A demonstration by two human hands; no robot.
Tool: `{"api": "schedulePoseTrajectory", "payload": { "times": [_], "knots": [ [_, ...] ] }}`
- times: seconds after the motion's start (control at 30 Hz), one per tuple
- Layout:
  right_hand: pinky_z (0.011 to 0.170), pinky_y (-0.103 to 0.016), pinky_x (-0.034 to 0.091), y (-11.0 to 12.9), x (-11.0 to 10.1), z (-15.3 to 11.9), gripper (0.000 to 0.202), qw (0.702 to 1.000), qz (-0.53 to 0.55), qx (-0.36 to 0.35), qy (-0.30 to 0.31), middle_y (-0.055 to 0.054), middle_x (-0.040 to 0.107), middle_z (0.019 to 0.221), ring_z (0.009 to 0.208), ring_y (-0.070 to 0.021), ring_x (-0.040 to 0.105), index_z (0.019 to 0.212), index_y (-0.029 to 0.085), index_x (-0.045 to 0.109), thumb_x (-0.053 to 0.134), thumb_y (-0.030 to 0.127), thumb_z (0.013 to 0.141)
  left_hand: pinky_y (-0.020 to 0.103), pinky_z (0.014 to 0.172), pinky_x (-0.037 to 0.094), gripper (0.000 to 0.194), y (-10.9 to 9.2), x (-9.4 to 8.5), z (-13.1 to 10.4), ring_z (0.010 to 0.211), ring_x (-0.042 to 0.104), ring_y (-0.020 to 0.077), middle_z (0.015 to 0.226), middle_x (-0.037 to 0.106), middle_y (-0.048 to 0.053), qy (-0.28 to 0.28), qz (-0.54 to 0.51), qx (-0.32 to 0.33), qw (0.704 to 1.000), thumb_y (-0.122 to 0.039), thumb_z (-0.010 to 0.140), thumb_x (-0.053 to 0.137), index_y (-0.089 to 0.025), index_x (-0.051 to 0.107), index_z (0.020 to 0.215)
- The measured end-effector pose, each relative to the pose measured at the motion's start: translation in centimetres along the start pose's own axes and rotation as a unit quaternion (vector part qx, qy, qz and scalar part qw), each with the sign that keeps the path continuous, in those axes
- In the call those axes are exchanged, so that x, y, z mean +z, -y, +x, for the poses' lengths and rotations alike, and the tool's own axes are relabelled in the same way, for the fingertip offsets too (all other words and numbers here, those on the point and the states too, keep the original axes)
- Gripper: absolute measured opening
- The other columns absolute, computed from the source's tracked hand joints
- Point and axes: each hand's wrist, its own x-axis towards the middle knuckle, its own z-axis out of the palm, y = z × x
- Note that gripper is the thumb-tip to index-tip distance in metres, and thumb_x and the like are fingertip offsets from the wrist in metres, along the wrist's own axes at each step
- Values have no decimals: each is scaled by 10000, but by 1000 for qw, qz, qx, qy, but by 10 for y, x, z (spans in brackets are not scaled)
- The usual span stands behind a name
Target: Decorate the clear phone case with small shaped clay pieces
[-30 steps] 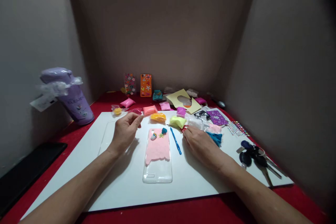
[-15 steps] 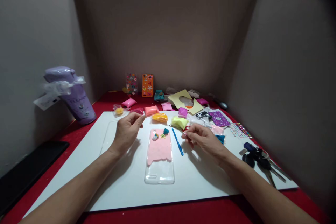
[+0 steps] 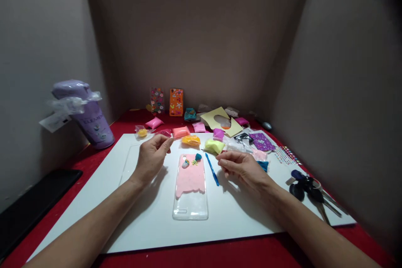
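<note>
My left hand hovers left of the phone case, thumb and forefinger pinched; whatever they hold is too small to make out. On the other side my right hand is also pinched, its fingertips closed over something I cannot make out. Between them lies a clear phone case, its upper part covered with pink clay that has a wavy lower edge. A white-and-coloured figure, a teal piece and yellow-green strips sit on the clay. A blue modelling tool rests beside the case, near my right hand.
Clay packets, including yellow and orange, line the white board's far edge. Scissors and a gem sheet lie right. A purple bottle stands left; decorated cases lean at the back.
My right hand's fingers have shifted and straightened slightly, and the small pinkish bit at its fingertips is now hidden. My left hand and the phone case have stayed in place.
</note>
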Motion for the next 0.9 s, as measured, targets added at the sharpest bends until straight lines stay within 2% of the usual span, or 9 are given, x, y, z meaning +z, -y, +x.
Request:
{"api": "schedulePoseTrajectory", "payload": {
  "times": [0.23, 0.37, 0.47, 0.53, 0.7, 0.9],
  "knots": [
    [429, -220, 386, 3, 1, -3, 358, 1000, -12, -15, 0, 19, 534, 595, 454, -71, 472, 622, 156, 553, 729, 463, 680, 222, 529, 377, 220, 1, 1, 0, 528, 479, 99, 544, 526, -39, 1, -8, 1, 1000, -308, 809, 576, -176, 580, 633],
    [425, -200, 335, 2, 2, -3, 398, 999, -16, -40, -19, 55, 447, 544, 451, -60, 397, 631, 176, 485, 633, 521, 764, 222, 524, 377, 214, 1, 2, 1, 525, 477, 98, 545, 528, -39, 1, -12, 1, 1000, -310, 810, 577, -175, 585, 644],
    [411, -197, 288, 2, 3, -3, 388, 998, -14, -47, -27, 65, 405, 523, 436, -55, 336, 642, 181, 484, 624, 518, 774, 222, 523, 379, 212, 2, 1, 1, 527, 482, 100, 547, 530, -37, 1, -10, 0, 1000, -310, 811, 576, -174, 587, 649],
    [420, -203, 295, 3, 4, -4, 360, 998, -12, -47, -31, 59, 420, 532, 445, -58, 345, 651, 179, 511, 648, 494, 761, 223, 525, 380, 214, 1, 1, 1, 529, 484, 102, 548, 529, -36, 1, -7, 1, 1000, -311, 811, 578, -174, 584, 648],
    [475, -249, 404, 2, 4, -3, 272, 999, 8, -35, -32, 9, 533, 657, 519, -88, 458, 719, 175, 603, 736, 408, 674, 224, 525, 381, 213, 1, 2, 0, 528, 483, 103, 549, 529, -36, 2, -7, 2, 1000, -321, 814, 575, -174, 595, 662],
    [528, -273, 469, 1, 1, -2, 234, 999, 30, -24, -36, -13, 606, 711, 557, -101, 528, 762, 164, 644, 756, 321, 629, 223, 527, 383, 221, 2, 2, 0, 526, 482, 102, 546, 527, -37, 2, -9, 5, 1000, -320, 812, 576, -175, 586, 646]
  ]
}}
